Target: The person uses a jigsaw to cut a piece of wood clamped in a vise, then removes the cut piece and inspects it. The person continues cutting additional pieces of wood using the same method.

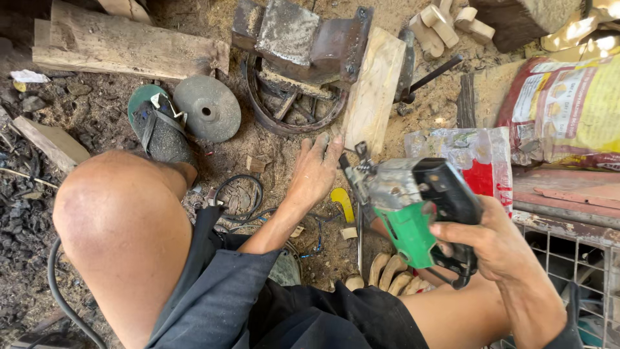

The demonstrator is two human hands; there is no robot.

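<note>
Risk is building as the right hand (497, 249) is gripping the green-and-black electric jigsaw (416, 207) in mid-air while the empty, flat-spread left hand (314, 173) is resting by the pale wooden plank (374, 90), near the blade, so fingers could get nicked.

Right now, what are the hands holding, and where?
The right hand grips the green jigsaw by its black handle. The left hand holds nothing.
</note>
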